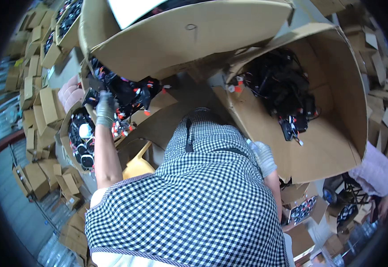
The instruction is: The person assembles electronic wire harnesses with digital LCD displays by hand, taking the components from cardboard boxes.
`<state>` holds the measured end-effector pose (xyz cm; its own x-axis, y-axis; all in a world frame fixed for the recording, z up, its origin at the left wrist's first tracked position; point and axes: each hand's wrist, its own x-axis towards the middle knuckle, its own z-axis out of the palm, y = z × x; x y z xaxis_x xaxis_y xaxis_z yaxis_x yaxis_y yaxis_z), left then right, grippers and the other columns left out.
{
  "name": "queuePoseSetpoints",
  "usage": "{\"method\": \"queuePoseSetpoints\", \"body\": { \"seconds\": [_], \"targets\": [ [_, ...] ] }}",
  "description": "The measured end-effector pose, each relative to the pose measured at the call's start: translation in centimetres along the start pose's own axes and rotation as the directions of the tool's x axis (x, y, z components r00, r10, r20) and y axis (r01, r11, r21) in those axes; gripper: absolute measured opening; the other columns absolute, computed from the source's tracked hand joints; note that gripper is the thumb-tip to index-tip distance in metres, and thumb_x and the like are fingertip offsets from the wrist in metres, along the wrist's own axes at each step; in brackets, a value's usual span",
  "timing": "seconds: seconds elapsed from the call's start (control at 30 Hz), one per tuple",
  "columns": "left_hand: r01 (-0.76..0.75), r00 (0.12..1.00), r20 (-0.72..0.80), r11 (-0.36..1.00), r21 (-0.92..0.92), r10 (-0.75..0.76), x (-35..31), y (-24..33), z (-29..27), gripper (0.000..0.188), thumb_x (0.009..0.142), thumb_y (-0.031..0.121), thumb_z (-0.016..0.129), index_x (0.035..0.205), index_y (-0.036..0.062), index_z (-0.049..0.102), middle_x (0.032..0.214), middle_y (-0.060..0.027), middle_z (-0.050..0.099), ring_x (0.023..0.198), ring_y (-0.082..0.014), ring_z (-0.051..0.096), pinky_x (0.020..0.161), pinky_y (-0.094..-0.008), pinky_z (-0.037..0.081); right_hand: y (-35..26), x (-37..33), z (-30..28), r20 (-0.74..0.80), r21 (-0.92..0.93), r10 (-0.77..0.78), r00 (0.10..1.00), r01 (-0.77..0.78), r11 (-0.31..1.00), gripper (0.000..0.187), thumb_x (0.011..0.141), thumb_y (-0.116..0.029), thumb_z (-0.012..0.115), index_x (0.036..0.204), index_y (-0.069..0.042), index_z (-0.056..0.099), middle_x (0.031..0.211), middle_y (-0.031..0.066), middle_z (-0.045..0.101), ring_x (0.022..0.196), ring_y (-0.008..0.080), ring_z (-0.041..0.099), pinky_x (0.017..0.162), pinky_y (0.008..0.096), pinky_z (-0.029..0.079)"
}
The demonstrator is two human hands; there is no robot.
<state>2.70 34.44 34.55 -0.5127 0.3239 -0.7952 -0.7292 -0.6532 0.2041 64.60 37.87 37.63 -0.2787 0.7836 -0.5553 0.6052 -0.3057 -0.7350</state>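
Note:
My left hand (105,106), in a grey-white knit glove, reaches into a pile of black wired devices (125,91) with red and white connectors. Its fingers are closed on a black device (91,96); the fingertips are partly blurred. By that wrist stands a box of round black parts (82,141), one with a white face. My right hand (263,156), gloved as well, rests beside my checked apron at the near edge of the right carton (332,133). Its fingers look loosely stretched, with nothing seen in them. Black devices with wires (287,89) lie inside that carton.
A large carton flap (194,35) spans the far side. Between my arms, at the left, sits a yellow plastic piece (138,165). Another person's pink sleeve (70,94) shows at left, and a person in pink (373,171) at right. Stacked cartons (45,178) surround everything.

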Motion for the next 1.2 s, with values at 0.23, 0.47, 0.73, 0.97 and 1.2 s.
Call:
{"method": "queuePoseSetpoints", "body": {
  "seconds": [0.23, 0.47, 0.73, 0.97, 1.2],
  "targets": [
    [-0.971, 0.113, 0.44, -0.193, -0.142, -0.891, -17.8, -22.9, -0.9, 0.026, 0.075, 0.006, 0.06, 0.1, 0.0095, 0.062, 0.104, -0.0087, 0.061, 0.097, -0.0275, 0.058, 0.086, -0.0365, 0.046, -1.0, -1.6, -0.1, -0.081, -0.091, 0.067, 0.995, -0.074, 0.993, 0.041, 0.09, -0.037, 0.05, 0.076, 0.001, 0.057, 0.07, 0.0222, 0.054, 0.062, 0.0349, 0.051, 0.062, 0.0397, 0.042],
    [-0.488, 0.142, -0.154, 0.066, -0.871, -0.978, -14.1, -33.2, 2.6, 0.027, 0.084, 0.022, 0.049, 0.108, 0.0241, 0.062, 0.114, 0.0022, 0.058, 0.115, -0.0232, 0.047, 0.103, -0.0448, 0.029, -2.7, -3.0, 0.8, -0.168, -0.19, -0.122, 0.978, 0.089, 0.978, 0.038, 0.093, -0.033, 0.047, 0.072, -0.002, 0.055, 0.065, 0.0183, 0.052, 0.059, 0.0347, 0.05, 0.058, 0.0409, 0.041],
    [-0.724, 0.156, -0.344, 0.13, -0.677, -0.926, -11.4, -34.1, 3.6, 0.014, 0.08, 0.02, 0.055, 0.088, 0.0148, 0.065, 0.085, -0.0047, 0.064, 0.087, -0.0242, 0.061, 0.077, -0.0371, 0.047, -3.0, -4.1, 0.8, -0.26, -0.094, 0.003, 0.965, -0.028, 0.995, 0.039, 0.092, -0.036, 0.049, 0.073, -0.003, 0.058, 0.06, 0.0133, 0.053, 0.054, 0.027, 0.049, 0.056, 0.0359, 0.042],
    [-0.893, -0.196, 0.114, 0.225, 0.39, -0.974, -20.2, -31.8, 1.6, 0.028, 0.076, 0.032, 0.07, 0.087, 0.0076, 0.063, 0.083, -0.005, 0.062, 0.08, -0.0231, 0.057, 0.076, -0.0352, 0.044, -11.2, -5.4, -1.4, -0.059, 0.548, 0.06, 0.996, -0.018, 0.836, 0.041, 0.092, -0.04, 0.05, 0.094, -0.001, 0.064, 0.06, 0.0, 0.052, 0.053, 0.0068, 0.046, 0.052, 0.022, 0.038],
    [-0.433, 0.056, -0.163, -0.171, 0.885, -0.985, -23.4, -30.7, -4.1, 0.032, 0.078, 0.028, 0.072, 0.097, 0.0042, 0.062, 0.096, -0.004, 0.064, 0.092, -0.0146, 0.059, 0.084, -0.0299, 0.047, -13.1, -5.2, -1.6, -0.01, 0.607, -0.028, 1.0, 0.028, 0.794, 0.045, 0.09, -0.042, 0.054, 0.085, 0.001, 0.066, 0.058, -0.0021, 0.05, 0.054, 0.0043, 0.042, 0.052, 0.0208, 0.035]
  ]
}}
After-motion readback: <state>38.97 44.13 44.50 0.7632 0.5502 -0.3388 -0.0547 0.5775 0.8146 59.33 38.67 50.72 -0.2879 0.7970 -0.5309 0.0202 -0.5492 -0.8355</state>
